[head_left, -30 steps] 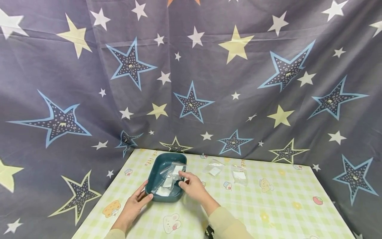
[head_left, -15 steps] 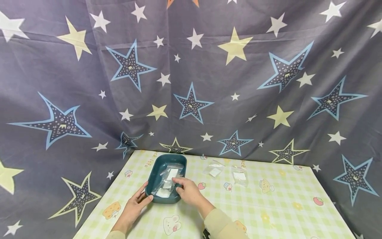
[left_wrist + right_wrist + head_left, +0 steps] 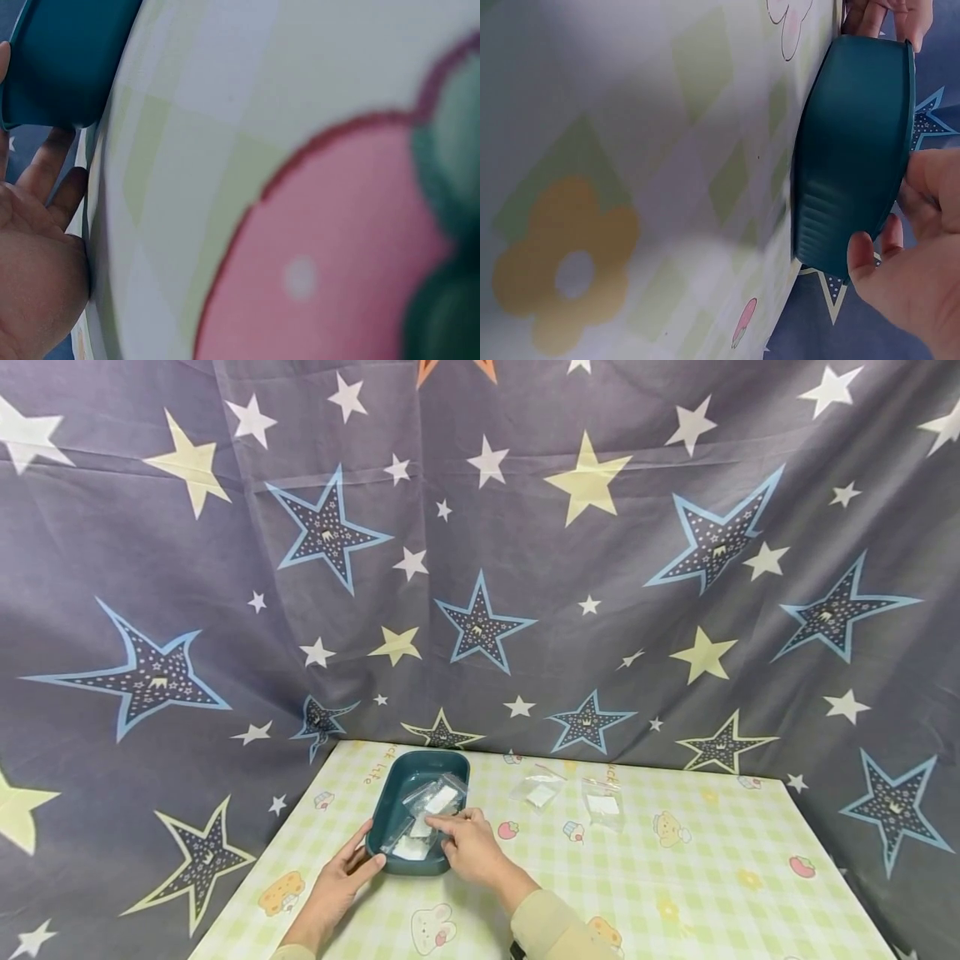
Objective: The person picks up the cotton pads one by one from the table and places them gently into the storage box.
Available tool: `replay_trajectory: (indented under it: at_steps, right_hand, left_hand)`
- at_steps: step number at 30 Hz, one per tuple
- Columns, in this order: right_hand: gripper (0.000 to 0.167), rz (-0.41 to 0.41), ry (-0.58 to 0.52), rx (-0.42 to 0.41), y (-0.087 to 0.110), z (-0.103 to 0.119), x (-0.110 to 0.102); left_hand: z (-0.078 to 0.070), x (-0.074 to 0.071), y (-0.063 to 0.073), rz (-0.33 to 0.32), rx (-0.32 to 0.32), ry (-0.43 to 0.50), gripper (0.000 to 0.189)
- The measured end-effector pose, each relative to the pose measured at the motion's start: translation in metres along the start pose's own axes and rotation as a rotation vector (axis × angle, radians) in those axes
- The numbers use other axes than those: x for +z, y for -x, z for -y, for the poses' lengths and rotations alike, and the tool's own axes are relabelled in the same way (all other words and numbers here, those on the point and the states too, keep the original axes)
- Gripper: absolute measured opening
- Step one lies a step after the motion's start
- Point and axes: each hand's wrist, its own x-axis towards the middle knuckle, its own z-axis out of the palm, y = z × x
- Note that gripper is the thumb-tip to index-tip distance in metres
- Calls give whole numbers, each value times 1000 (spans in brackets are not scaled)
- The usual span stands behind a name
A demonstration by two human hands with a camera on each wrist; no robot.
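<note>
A dark teal rectangular tray [image 3: 386, 814] stands on the table with several clear zip bags [image 3: 442, 795] in its near and right parts. Each bag holds something flat and white. My left hand [image 3: 335, 885] touches the tray's near-left corner, fingers along its left side and thumb by the near end. Over the tray's right rim reaches my right hand [image 3: 476, 856], its index fingertip on the bags, holding none of them. In the right wrist view, fingertips [image 3: 861, 255] of that hand are close to the tray's rim; the bags are hidden there behind the tray wall.
Two more clear zip bags, one in the middle [image 3: 540, 793] and one further right [image 3: 602, 804], lie on the table to the right of the tray. The tablecloth [image 3: 712, 877] is green checked. A grey star-patterned curtain [image 3: 480, 527] hangs directly behind the table.
My right hand has moved left and slightly nearer me over the tray. The upper bags have shifted within it. My left hand stays at the corner.
</note>
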Motion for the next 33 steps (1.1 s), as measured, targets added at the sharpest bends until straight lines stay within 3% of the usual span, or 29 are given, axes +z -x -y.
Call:
replay_trajectory:
  at_steps: [22,28,33]
  right_hand:
    - [42,-14,-164,1,2,-7,-12]
    - [44,-64,-138,-12,5,-19,-21]
    - [46,-99,-34,-29,9,-35,-33]
  left_hand:
    - [4,0,-4,0,3,-6,83]
    - [4,0,-2,-7,15,7,81]
    - [4,1,-2,-7,22,14,80]
